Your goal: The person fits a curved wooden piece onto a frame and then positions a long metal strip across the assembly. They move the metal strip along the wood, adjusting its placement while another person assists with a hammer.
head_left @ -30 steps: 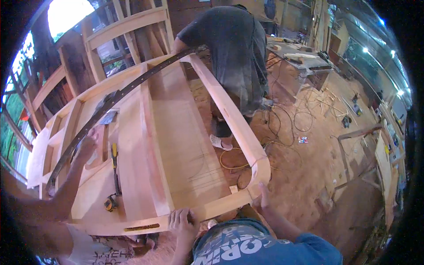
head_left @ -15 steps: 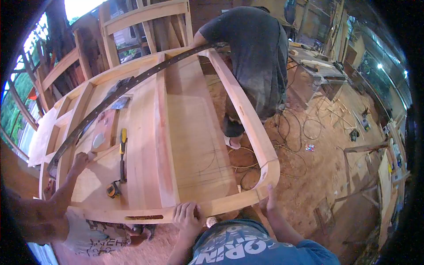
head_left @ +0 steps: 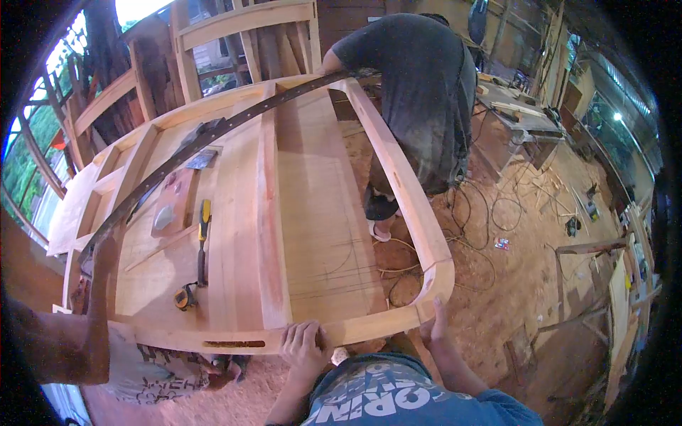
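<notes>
A large pale wooden frame [head_left: 362,328] with a rounded corner lies across a wooden panel [head_left: 320,213]. My left hand [head_left: 304,343] is wrapped over the near rail, just right of a dark slot [head_left: 234,344]. At the rounded corner, my right hand [head_left: 435,326] grips the frame from its outer side, with the fingers partly hidden beneath. A long dark perforated strip [head_left: 206,135] runs diagonally over the frame. On the panel are a yellow-handled chisel [head_left: 203,241], a tape measure [head_left: 186,297] and a reddish wooden block [head_left: 170,209].
One co-worker [head_left: 426,99] bends over the frame's far end. Another person's arm [head_left: 71,341] reaches in from the left, near the strip's end. Cables [head_left: 490,213] lie on the dirt floor at the right. A low bench [head_left: 518,117] stands farther back.
The left co-worker's hand has moved from beside the block to the strip's near end. The view has shifted slightly. My hands keep their places on the frame.
</notes>
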The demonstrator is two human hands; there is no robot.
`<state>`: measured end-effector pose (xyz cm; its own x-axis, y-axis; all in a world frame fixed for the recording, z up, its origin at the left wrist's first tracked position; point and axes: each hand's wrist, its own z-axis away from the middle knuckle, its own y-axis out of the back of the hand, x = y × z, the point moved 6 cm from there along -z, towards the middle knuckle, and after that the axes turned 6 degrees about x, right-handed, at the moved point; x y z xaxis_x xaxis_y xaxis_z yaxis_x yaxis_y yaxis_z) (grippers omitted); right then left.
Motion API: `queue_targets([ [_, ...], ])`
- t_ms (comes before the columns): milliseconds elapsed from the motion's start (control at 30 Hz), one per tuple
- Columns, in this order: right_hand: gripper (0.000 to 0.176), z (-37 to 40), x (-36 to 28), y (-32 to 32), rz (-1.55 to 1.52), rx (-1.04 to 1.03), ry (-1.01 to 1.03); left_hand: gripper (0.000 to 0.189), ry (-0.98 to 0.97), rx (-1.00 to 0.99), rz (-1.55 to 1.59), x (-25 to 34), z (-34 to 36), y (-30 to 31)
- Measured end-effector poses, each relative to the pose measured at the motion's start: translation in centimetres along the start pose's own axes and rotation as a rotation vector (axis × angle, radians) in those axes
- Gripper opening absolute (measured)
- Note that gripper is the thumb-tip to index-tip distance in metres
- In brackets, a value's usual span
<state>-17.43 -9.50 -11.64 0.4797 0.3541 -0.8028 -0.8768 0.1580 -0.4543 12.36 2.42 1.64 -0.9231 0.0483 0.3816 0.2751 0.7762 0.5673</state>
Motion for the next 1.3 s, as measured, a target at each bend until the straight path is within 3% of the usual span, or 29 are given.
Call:
queue_targets([
  [167, 0.049, 0.0, -0.4, -0.5, 0.025, -0.049, 0.008, 0.019, 0.013, -0.023, -0.008, 0.1, -0.2, 0.1],
  [267, 0.054, -0.8, 0.1, 1.5, 0.122, 0.142, 0.146, 0.019, 0.018, -0.012, 0.018, 0.1, -0.3, 0.2],
  [367, 0.064, -2.6, 0.4, 4.0, 0.280, 0.173, 0.408, 0.020, 0.045, -0.095, 0.068, 0.3, -0.9, 0.6],
  [433, 0.073, -1.1, -1.3, 3.5, 0.550, 0.553, 0.632, 0.020, 0.131, -0.073, 0.179, 0.0, -1.0, 1.2],
  [500, 0.079, 1.9, -4.3, 0.3, 0.788, 0.663, 0.882, 0.020, 0.210, -0.029, 0.264, -1.0, -1.4, 2.6],
  [567, 0.081, 4.9, -7.8, -4.4, 0.996, 0.463, 1.169, 0.020, 0.297, 0.049, 0.325, -2.1, -2.4, 4.5],
  [633, 0.075, 5.2, -7.3, -7.0, 0.989, 0.182, 1.342, 0.018, 0.316, 0.168, 0.280, -4.8, -3.3, 6.7],
  [700, 0.068, 6.7, -7.3, -10.8, 1.051, -0.033, 1.344, 0.017, 0.360, 0.217, 0.195, -7.3, -4.1, 8.8],
  [767, 0.059, 7.9, -7.8, -14.7, 1.185, -0.156, 1.206, 0.016, 0.409, 0.205, 0.086, -9.0, -4.8, 10.4],
  [867, 0.054, 5.9, -6.0, -14.1, 1.126, -0.138, 1.028, 0.015, 0.491, 0.159, 0.061, -11.9, -3.5, 9.9],
  [967, 0.041, 5.1, -5.1, -12.5, 1.195, -0.112, 0.977, 0.015, 0.463, 0.046, -0.153, -12.7, -1.7, 7.9],
  [1067, 0.032, 5.6, -4.8, -13.5, 1.046, 0.017, 0.921, 0.013, 0.530, 0.099, -0.138, -13.1, -1.3, 7.1],
  [1100, 0.024, 6.1, -5.2, -14.1, 1.049, 0.005, 1.124, 0.011, 0.550, 0.143, -0.096, -13.2, -1.4, 7.4],
  [1300, 0.020, 5.2, -4.8, -13.4, 1.314, 0.022, 0.951, 0.008, 0.440, 0.164, -0.070, -13.1, -1.1, 8.3],
])
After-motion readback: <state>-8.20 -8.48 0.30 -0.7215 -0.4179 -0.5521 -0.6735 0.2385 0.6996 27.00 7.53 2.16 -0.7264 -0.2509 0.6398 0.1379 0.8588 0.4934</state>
